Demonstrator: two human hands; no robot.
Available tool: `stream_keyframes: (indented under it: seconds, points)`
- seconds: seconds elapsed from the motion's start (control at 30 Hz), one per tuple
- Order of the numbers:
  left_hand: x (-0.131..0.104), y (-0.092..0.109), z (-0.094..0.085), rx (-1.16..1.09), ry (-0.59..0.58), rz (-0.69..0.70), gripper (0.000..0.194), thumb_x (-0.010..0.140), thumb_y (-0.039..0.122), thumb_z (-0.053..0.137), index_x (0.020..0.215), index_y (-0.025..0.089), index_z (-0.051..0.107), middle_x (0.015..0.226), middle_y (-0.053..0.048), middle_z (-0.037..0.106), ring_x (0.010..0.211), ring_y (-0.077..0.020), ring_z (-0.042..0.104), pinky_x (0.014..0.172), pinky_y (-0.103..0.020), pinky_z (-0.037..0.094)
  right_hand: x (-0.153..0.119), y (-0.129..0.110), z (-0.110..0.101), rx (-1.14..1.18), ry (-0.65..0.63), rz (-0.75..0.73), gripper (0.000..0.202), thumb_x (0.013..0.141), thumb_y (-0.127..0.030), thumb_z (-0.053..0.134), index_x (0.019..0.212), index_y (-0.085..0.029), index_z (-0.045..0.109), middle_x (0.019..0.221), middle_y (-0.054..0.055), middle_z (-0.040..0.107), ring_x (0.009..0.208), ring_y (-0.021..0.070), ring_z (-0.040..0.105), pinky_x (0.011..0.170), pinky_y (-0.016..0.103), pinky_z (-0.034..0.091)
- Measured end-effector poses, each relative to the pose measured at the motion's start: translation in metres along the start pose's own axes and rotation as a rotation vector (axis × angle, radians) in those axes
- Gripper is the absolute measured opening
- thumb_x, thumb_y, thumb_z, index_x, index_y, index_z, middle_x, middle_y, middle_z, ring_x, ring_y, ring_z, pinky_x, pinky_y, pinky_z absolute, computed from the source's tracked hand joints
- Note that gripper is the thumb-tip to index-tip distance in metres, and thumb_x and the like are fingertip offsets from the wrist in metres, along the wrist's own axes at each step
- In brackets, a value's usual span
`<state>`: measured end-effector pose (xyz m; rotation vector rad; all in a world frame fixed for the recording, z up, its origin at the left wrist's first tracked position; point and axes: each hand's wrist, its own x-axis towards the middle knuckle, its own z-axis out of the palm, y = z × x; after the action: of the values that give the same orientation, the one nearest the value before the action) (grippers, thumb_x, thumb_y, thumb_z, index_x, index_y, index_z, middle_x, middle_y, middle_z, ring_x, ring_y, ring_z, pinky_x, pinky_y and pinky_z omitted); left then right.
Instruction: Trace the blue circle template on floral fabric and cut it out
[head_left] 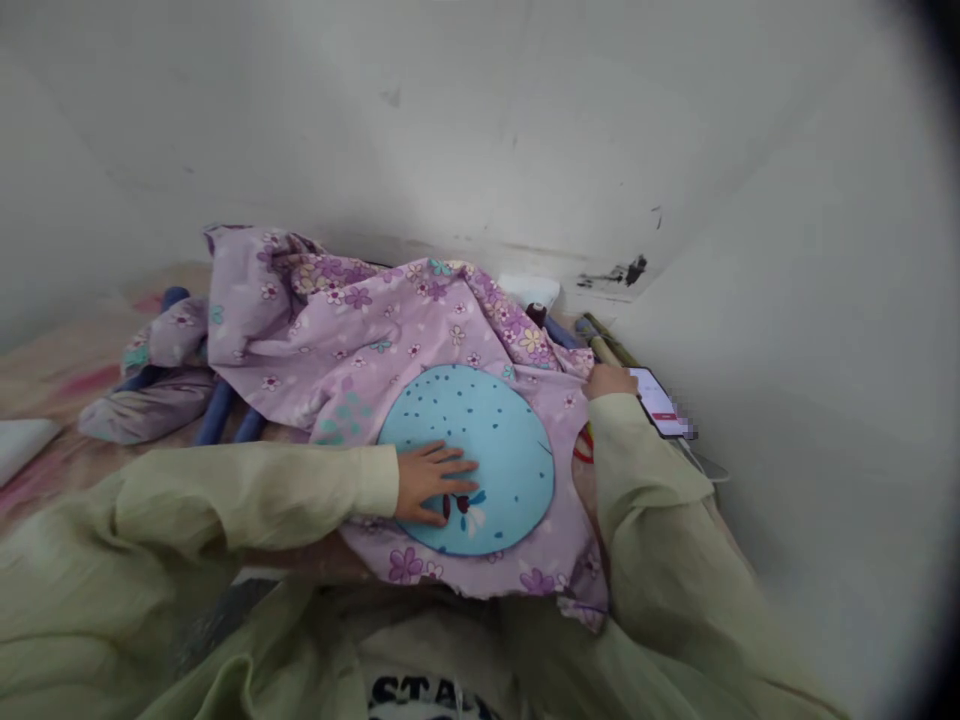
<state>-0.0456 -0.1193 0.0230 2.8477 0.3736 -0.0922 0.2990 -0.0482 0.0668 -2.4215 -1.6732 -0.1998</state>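
A pale purple flowered cloth (352, 340) lies spread and rumpled before me. On it rests a light blue, dotted, roughly round piece (502, 430) with a small printed figure near its lower part. My left hand (433, 483) is flat on the left half of this blue piece, fingers spread. At the cloth's right edge, beside a phone (660, 402), my right hand (610, 380) is closed with its fingers curled and partly hidden. What it grips, if anything, I cannot make out. Red loops like scissor handles (584, 444) show just below it, partly covered.
Several rolled blue pieces (216, 412) and a bunched cloth (150, 405) lie at the left. Greenish rolls (600, 343) and a white item (529, 290) sit behind the cloth. A white cable (701, 463) runs from the phone. Walls close off the back and right.
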Motion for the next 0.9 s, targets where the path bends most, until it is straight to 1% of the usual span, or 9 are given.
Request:
stream_keyframes:
  seconds: [0.07,0.17,0.23,0.33,0.47,0.63,0.73,0.8,0.9]
  points:
    - [-0.003,-0.001,-0.013,0.005,0.018,0.0,0.055,0.078,0.045,0.051,0.129,0.027,0.041,0.138,-0.003,0.038,0.126,-0.0281,0.033,0.105,-0.044,0.025,-0.007,-0.009,0.001,0.014,-0.001,-0.074,0.019,0.068,-0.016,0.061,0.087,-0.011,0.064,0.096,0.021,0.059,0.1,0.0353,0.049,0.081,0.047,0.036]
    - [-0.011,-0.016,-0.048,0.035,0.1,-0.108,0.039,0.087,0.038,0.037,0.122,0.024,0.048,0.129,-0.003,0.049,0.118,-0.0223,0.043,0.102,-0.038,0.029,-0.025,-0.038,0.005,0.089,-0.027,-0.296,0.025,0.081,-0.026,0.05,0.099,-0.014,0.061,0.105,0.016,0.058,0.103,0.0271,0.05,0.087,0.039,0.036]
    - [-0.019,-0.037,-0.075,0.091,0.21,-0.33,0.038,0.09,0.037,0.028,0.115,0.022,0.052,0.118,-0.002,0.056,0.108,-0.0168,0.051,0.097,-0.03,0.035,-0.041,-0.061,0.014,0.145,-0.073,-0.453,0.032,0.085,-0.035,0.044,0.107,-0.018,0.058,0.11,0.011,0.058,0.103,0.0211,0.05,0.09,0.031,0.036]
    - [-0.033,-0.078,-0.101,0.181,0.353,-0.603,0.042,0.089,0.038,0.029,0.118,0.014,0.048,0.12,-0.011,0.053,0.11,-0.0244,0.048,0.096,-0.04,0.033,-0.068,-0.088,0.038,0.172,-0.131,-0.559,0.053,0.082,-0.053,0.041,0.123,-0.02,0.048,0.124,0.011,0.05,0.111,0.025,0.046,0.094,0.037,0.034]
    - [-0.05,-0.121,-0.101,0.398,0.511,-0.892,0.069,0.076,0.043,0.055,0.133,0.013,0.029,0.133,-0.015,0.036,0.121,-0.0315,0.032,0.099,-0.046,0.024,-0.092,-0.094,0.069,0.156,-0.163,-0.548,0.071,0.075,-0.063,0.043,0.132,-0.02,0.039,0.138,0.014,0.035,0.123,0.0354,0.032,0.098,0.051,0.026]
    - [-0.061,-0.139,-0.098,0.511,0.604,-1.046,0.09,0.068,0.042,0.067,0.138,0.024,0.015,0.146,-0.011,0.007,0.13,-0.0369,0.004,0.1,-0.059,0.005,-0.093,-0.081,0.082,0.128,-0.188,-0.527,0.075,0.075,-0.068,0.036,0.135,-0.023,0.034,0.142,0.009,0.029,0.129,0.0325,0.024,0.102,0.05,0.02]
    - [-0.068,-0.144,-0.108,0.487,0.53,-1.074,0.093,0.071,0.049,0.062,0.139,0.016,0.007,0.141,-0.017,0.02,0.124,-0.0387,0.021,0.094,-0.062,0.019,-0.092,-0.077,0.083,0.105,-0.185,-0.532,0.075,0.075,-0.069,0.033,0.135,-0.023,0.033,0.142,0.008,0.029,0.129,0.0299,0.023,0.104,0.047,0.019]
    - [-0.074,-0.149,-0.117,0.457,0.422,-1.025,0.084,0.075,0.048,0.059,0.137,0.012,0.015,0.131,-0.016,0.037,0.113,-0.0305,0.04,0.091,-0.05,0.033,-0.092,-0.077,0.083,0.098,-0.184,-0.532,0.075,0.075,-0.069,0.032,0.135,-0.023,0.033,0.142,0.007,0.029,0.129,0.0296,0.023,0.104,0.047,0.019]
    - [-0.086,-0.156,-0.137,0.467,0.358,-0.93,0.065,0.079,0.036,0.059,0.13,0.008,0.029,0.121,-0.01,0.048,0.106,-0.0197,0.048,0.091,-0.033,0.037,-0.093,-0.077,0.084,0.1,-0.187,-0.536,0.075,0.076,-0.069,0.031,0.135,-0.023,0.033,0.142,0.007,0.029,0.129,0.0296,0.023,0.103,0.047,0.019]
